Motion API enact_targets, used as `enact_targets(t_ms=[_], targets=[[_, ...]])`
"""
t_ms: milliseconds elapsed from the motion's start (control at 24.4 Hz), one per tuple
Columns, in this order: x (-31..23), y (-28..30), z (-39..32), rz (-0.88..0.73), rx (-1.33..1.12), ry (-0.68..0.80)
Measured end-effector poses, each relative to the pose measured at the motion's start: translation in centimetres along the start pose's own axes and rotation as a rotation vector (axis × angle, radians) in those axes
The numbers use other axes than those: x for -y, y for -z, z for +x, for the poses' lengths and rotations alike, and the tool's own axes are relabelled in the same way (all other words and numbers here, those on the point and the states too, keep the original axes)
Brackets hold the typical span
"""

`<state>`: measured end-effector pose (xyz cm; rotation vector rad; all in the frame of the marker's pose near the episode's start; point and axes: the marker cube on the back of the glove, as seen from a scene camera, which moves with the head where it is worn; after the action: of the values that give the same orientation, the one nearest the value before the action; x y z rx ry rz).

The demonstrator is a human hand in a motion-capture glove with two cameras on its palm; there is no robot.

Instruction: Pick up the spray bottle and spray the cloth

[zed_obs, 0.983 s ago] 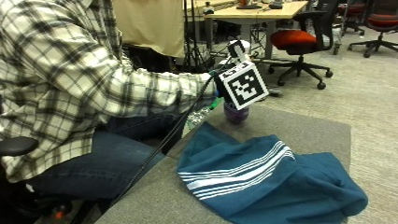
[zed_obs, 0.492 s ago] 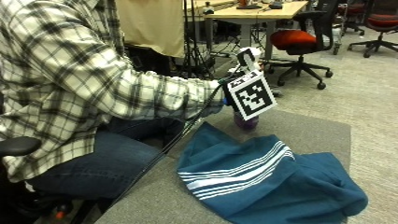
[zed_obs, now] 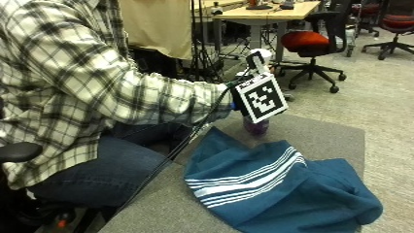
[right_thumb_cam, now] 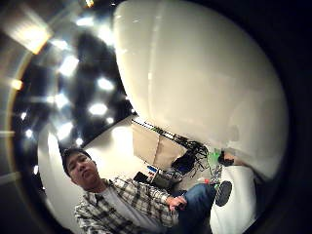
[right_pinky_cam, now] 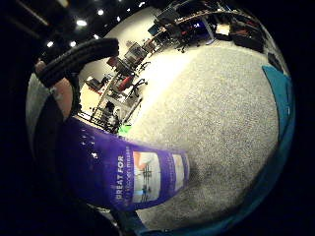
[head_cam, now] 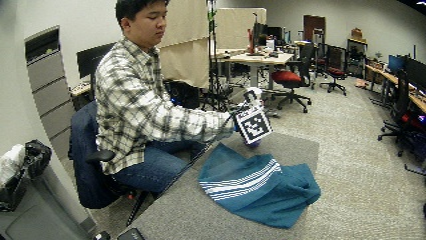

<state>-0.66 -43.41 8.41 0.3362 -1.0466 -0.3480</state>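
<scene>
Right hand [zed_obs: 238,97] outstretched — grips spray bottle [zed_obs: 257,125] above cloth [zed_obs: 278,189].

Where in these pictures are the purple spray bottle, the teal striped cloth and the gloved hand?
Purple spray bottle [zed_obs: 256,127]: outside view, its lower body.
Teal striped cloth [zed_obs: 304,194]: outside view, plain part beside the white stripes.
Gloved right hand [zed_obs: 236,97]: outside view, the glove at the wrist.

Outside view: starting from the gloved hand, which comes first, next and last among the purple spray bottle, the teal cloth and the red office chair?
1. Spray bottle: in the gloved right hand, above the table.
2. Teal cloth: spread on the table just below and in front of the hand.
3. Red office chair: on the floor behind the table, far off.
</scene>
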Motion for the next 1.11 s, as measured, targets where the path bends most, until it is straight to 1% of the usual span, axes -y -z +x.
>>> enact_targets(t_ms=[492, 738, 901, 1106], targets=[[-0.9, 0.7, -0.7, -0.095, -0.047, -0.016], [-1.4, 1.3, -1.1, -0.15, -0.112, -0.058], [-2.0, 2.7, -1.0, -0.203, -0.263, -0.11], [-3.4, 6.1, -1.5, -0.281, -0.609, -0.181]])
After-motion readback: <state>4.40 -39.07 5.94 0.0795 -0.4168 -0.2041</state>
